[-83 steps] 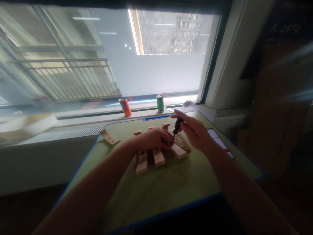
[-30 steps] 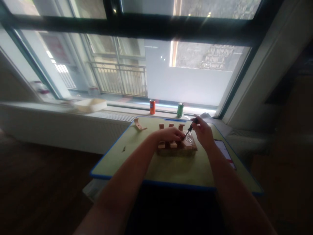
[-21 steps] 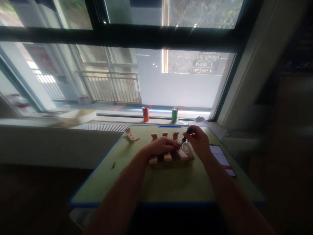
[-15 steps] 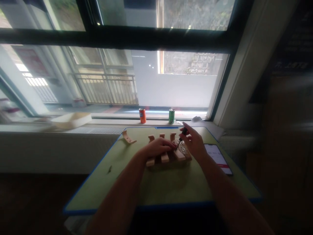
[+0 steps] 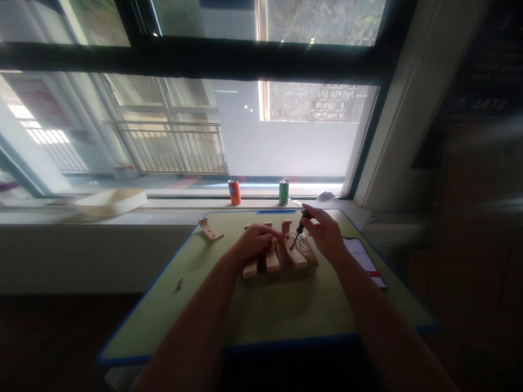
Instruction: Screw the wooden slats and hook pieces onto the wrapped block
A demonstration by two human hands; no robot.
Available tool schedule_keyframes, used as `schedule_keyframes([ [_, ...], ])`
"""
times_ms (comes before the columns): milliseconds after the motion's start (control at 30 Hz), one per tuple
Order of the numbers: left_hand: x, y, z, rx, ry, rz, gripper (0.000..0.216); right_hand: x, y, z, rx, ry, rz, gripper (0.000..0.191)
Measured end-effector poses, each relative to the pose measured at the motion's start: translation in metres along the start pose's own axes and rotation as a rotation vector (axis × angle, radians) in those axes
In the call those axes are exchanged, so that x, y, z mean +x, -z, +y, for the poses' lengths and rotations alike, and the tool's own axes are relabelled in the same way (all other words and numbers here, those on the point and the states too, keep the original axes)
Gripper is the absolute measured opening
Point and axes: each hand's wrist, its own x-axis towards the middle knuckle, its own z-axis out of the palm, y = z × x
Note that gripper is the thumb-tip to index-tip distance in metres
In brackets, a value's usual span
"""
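Observation:
A wooden coat rack (image 5: pixel 299 260), with several pale curved hooks fixed across a darker board, lies on the green tabletop (image 5: pixel 286 310). My left hand (image 5: pixel 255 242) is over its left and middle hooks, fingers bent around the wood and index finger stretched toward the right hook. Beside it, my right hand (image 5: pixel 327 231) is closed around a black-handled screwdriver (image 5: pixel 301 225), which tilts down to the right hook (image 5: pixel 296 256). Its tip meets the hook's face; any screw there is too small to make out. Crumpled clear plastic (image 5: pixel 303 245) is next to that hook.
A loose curved wooden hook (image 5: pixel 210 231) lies at the far left of the table, and a small dark item (image 5: pixel 178 285) nearer. A phone (image 5: pixel 365 262) is at the right. On the sill stand an orange can (image 5: pixel 234 193), a green can (image 5: pixel 284 193) and a pale tray (image 5: pixel 112 202).
My left hand has drawn back left from the screwdriver's tip, uncovering more of the right hook. The screwdriver stays in my right hand at that hook. The whole view has shifted slightly.

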Motion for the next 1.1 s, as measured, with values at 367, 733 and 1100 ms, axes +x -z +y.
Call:
schedule_keyframes([
  [367, -0.001, -0.002, 0.007, -0.05, 0.034, -0.091, 0.031, -0.003, -0.011, -0.003, -0.087, -0.02, 0.191, 0.034],
  [733, -0.003, -0.003, 0.005, 0.178, -0.047, -0.082, 0.035, 0.0, -0.012, 0.011, -0.085, -0.103, 0.177, 0.037],
  [1100, -0.005, -0.006, 0.01, 0.147, 0.001, -0.062, 0.034, 0.004, -0.006, 0.014, 0.187, -0.145, 0.135, 0.034],
])
